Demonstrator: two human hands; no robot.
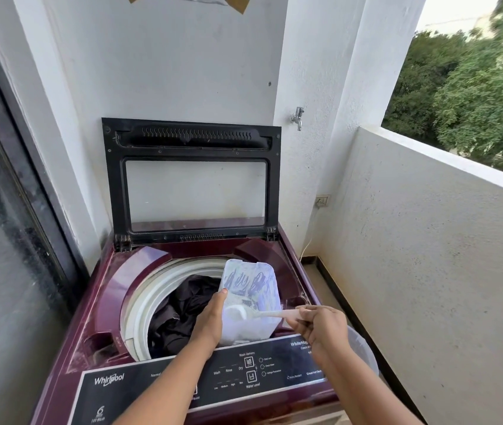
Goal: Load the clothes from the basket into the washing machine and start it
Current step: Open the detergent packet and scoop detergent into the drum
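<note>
A maroon top-loading washing machine (102, 302) stands with its lid (191, 179) raised against the wall. Dark clothes (182, 311) lie inside the white drum (149, 296). Over the drum's right side my left hand (210, 320) grips a translucent detergent container (250, 289), tilted, with white powder in it. My right hand (317, 325) pinches the handle of a white scoop (244, 314) whose bowl sits inside the container, full of powder. The black control panel (244, 372) runs along the machine's front under my forearms.
A white plastic basket (363, 348) shows its rim on the floor, to the right of the machine, behind my right arm. A tap (297, 116) and a wall socket (322, 200) are on the right wall. The balcony parapet (428, 240) closes the right side; a glass door (4, 240) closes the left.
</note>
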